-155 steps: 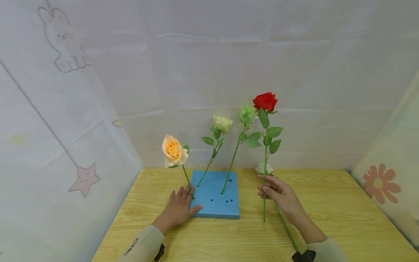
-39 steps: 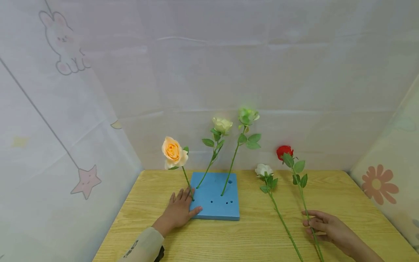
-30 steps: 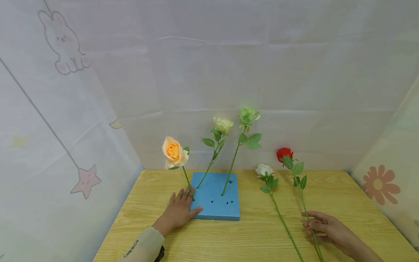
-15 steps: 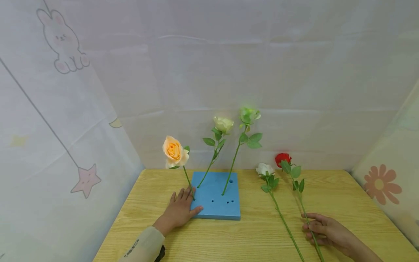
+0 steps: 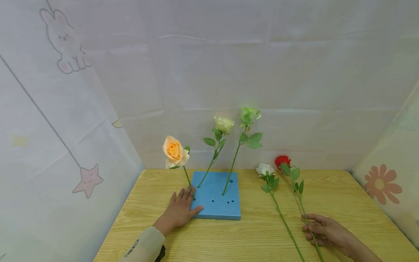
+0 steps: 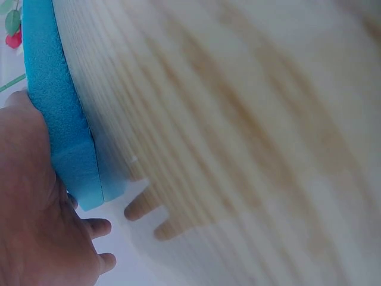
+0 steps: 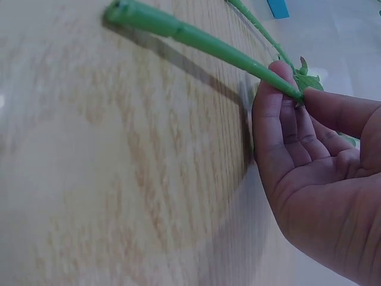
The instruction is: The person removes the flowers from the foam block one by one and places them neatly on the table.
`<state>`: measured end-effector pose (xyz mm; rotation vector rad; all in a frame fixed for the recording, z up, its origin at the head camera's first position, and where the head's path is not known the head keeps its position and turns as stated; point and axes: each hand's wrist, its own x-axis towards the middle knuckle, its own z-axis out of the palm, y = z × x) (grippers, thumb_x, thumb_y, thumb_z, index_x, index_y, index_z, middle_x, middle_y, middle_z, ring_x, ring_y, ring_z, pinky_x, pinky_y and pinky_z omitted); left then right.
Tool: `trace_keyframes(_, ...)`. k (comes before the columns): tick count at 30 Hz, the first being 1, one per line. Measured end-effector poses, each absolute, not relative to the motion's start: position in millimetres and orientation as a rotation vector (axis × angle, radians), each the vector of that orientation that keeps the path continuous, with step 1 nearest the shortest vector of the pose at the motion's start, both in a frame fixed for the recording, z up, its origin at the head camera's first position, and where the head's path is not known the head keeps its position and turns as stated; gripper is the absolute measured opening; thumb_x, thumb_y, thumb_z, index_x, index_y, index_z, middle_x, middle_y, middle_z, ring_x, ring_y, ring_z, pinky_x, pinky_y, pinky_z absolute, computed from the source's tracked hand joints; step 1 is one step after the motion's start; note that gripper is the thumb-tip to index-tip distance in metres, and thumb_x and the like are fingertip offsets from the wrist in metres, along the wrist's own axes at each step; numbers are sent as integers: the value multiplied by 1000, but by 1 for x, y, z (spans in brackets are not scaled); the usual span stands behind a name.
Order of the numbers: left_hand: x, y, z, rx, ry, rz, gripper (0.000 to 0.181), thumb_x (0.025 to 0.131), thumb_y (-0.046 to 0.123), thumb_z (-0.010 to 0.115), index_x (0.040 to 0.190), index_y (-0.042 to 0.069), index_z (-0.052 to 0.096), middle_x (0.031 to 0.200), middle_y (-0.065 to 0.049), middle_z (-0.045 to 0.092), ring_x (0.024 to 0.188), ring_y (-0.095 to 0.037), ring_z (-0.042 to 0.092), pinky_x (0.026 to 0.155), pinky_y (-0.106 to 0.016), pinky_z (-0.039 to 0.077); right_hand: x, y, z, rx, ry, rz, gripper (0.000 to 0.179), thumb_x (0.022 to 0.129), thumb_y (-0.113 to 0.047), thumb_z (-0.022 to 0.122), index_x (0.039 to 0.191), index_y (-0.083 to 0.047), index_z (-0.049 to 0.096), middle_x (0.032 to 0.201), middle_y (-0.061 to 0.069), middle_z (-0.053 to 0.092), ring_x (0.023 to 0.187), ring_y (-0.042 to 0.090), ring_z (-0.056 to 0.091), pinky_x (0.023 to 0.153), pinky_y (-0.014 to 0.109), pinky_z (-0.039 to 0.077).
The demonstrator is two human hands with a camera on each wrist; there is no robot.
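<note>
In the head view my left hand (image 5: pixel 179 211) lies flat with spread fingers at the left edge of the blue foam block (image 5: pixel 217 211). Its thumb reaches over the block's front corner. A peach rose (image 5: pixel 175 151), a cream rose (image 5: pixel 224 124) and a green rose (image 5: pixel 250 115) stand in holes in the block. At the right, my right hand (image 5: pixel 328 233) pinches the stem of a red rose (image 5: pixel 282 162) between thumb and fingers, low over the table. In the right wrist view the green stem (image 7: pixel 214 50) runs past the fingertips, its cut end near the tabletop.
A white rose (image 5: pixel 265 170) lies on the wooden table (image 5: pixel 252 236) left of the red one, its stem pointing toward the front. Several unfilled holes show in the block. A pale curtain (image 5: pixel 209 72) hangs behind the table and along both sides.
The right hand has brought the red rose from upright beside the block down to the right of the white rose. Lately its bloom has sunk further toward the table. The left hand has stayed put.
</note>
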<state>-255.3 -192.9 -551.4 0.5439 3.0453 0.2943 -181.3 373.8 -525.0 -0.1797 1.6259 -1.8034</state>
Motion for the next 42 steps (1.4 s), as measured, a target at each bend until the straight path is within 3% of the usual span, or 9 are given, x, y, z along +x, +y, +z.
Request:
trace_keyframes(8, -253, -192, -547, 555, 3030, 349, 95, 97, 77, 31, 164, 11, 17, 168, -14, 19, 151, -45, 22, 117, -70, 14, -180, 376, -528, -196, 1581, -1810, 59, 110, -14, 43, 157, 10, 15, 124, 8, 64, 101, 18, 66, 91, 37, 57)
trace_keyframes(14, -252, -191, -544, 544, 3027, 330, 93, 98, 75, 32, 164, 12, 18, 168, -13, 19, 152, -43, 22, 117, -69, 14, -179, 376, -531, -209, 1574, -1815, 56, 110, -13, 44, 156, 9, 20, 123, 8, 63, 101, 18, 66, 91, 37, 57)
trace_keyframes(22, -252, -191, -546, 564, 3038, 345, 92, 98, 74, 33, 164, 11, 19, 168, -15, 19, 151, -45, 22, 117, -69, 14, -178, 375, -530, -242, 1602, -1809, 58, 110, -11, 43, 153, 17, 15, 124, 9, 62, 102, 18, 66, 91, 37, 57)
trace_keyframes(34, -252, -191, -544, 545, 3021, 317, 93, 98, 76, 31, 164, 11, 18, 168, -14, 19, 152, -43, 22, 117, -69, 14, -177, 374, -528, -141, 1844, -1701, 72, 106, -13, 55, 149, 23, 10, 123, 13, 61, 105, 25, 67, 87, 41, 58)
trace_keyframes(42, -253, -191, -545, 530, 3023, 289, 92, 98, 76, 29, 164, 14, 16, 169, -12, 17, 152, -41, 21, 118, -68, 15, -178, 365, -521, -47, 2170, -1473, 71, 101, -18, 64, 147, 21, 26, 122, 17, 60, 106, 26, 66, 81, 39, 60)
